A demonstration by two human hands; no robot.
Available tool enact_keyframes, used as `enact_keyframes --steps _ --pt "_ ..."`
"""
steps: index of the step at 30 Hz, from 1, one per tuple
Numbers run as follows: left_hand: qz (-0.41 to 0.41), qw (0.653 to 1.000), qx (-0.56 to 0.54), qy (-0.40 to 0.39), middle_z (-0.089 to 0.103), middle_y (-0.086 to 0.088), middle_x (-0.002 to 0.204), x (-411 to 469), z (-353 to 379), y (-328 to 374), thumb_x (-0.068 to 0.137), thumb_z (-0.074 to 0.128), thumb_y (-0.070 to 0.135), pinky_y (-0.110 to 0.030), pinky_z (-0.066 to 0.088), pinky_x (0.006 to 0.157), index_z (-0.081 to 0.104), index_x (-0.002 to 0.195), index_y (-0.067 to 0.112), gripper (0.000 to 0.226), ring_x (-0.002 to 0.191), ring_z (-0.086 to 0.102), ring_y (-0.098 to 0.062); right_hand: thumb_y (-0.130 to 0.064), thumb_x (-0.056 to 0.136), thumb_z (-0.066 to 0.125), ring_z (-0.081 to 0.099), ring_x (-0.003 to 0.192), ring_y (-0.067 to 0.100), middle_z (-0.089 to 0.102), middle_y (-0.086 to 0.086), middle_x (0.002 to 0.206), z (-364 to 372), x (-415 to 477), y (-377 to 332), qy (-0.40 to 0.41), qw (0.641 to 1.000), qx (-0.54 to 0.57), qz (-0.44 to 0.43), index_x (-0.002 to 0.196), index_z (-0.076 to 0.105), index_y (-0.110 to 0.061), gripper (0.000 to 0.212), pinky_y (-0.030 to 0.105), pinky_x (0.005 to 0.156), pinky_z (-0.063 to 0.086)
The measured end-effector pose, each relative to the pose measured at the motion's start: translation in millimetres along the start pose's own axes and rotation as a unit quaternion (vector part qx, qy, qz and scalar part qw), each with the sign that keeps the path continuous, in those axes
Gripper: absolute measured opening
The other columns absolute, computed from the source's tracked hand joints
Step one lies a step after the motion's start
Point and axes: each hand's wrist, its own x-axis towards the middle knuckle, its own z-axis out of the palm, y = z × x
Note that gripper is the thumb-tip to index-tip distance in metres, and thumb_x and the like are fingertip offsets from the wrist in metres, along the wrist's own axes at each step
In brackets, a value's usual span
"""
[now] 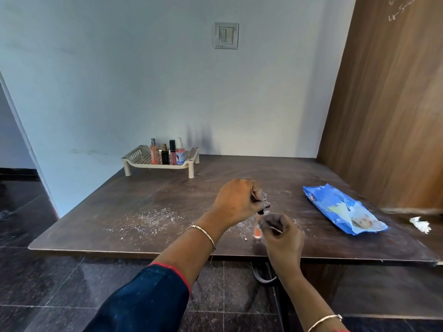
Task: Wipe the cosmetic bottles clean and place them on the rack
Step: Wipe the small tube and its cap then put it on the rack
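The rack point(148, 164) stands at the table's point(119, 207) far left, against the wall point(119, 92), with four bottles point(165, 156) upright in it. A wipes packet point(342, 209) lies on the right side, and beyond it is possibly a crumpled wipe point(420, 224).

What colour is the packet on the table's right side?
Packet: mainly blue, with white and yellow print; head view.

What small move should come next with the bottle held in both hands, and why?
Probably slide the right hand with its wipe down the bottle to the orange base. The left hand grips the dark cap end, the wiping looks unfinished, and white powder dusts the table. The rack has room beside its four bottles.
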Motion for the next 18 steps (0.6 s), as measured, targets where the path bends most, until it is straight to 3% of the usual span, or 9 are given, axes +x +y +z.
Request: enact_keyframes --steps 4,8,12,18 --pt "-0.006 1.000 0.003 -0.004 0.073 0.010 0.089 2 2 -4 0.072 0.079 0.031 -0.033 0.056 0.075 0.068 0.070 0.023 0.013 0.084 0.067 -0.007 0.009 0.073 0.071 0.067 0.064 0.001 0.070 -0.006 0.066 0 2 11 -0.051 0.996 0.008 0.077 0.067 0.064 -0.016 0.026 0.017 0.064 0.051" --pt "-0.007 1.000 0.007 0.005 0.073 0.011 0.089 2 2 -2 0.072 0.078 0.030 -0.032 0.056 0.075 0.069 0.069 0.022 0.013 0.083 0.067 -0.005 0.010 0.077 0.068 0.062 0.059 0.008 0.068 0.008 0.072 -1 16 -10 -0.035 0.977 0.163 0.132 0.080 0.065 -0.004 0.015 0.018 0.057 0.051" --pt "-0.011 1.000 0.013 0.012 0.072 0.010 0.086 0 3 -2 0.076 0.073 0.035 -0.034 0.055 0.069 0.067 0.066 0.021 0.018 0.078 0.066 -0.008 0.012 0.078 0.066 0.066 0.063 0.008 0.072 0.008 0.075 -3 24 -17 0.006 0.936 0.304 0.178 0.088 0.066 -0.003 0.018 0.016 0.058 0.052" --pt "-0.017 1.000 -0.017 0.003 0.073 0.009 0.090 -2 4 -3 0.070 0.079 0.033 -0.034 0.056 0.074 0.065 0.067 0.026 0.016 0.081 0.068 -0.008 0.010 0.077 0.069 0.068 0.069 0.008 0.074 0.003 0.080 -5 10 -6 -0.061 0.937 0.270 0.214 0.092 0.067 -0.006 0.022 0.019 0.059 0.055"
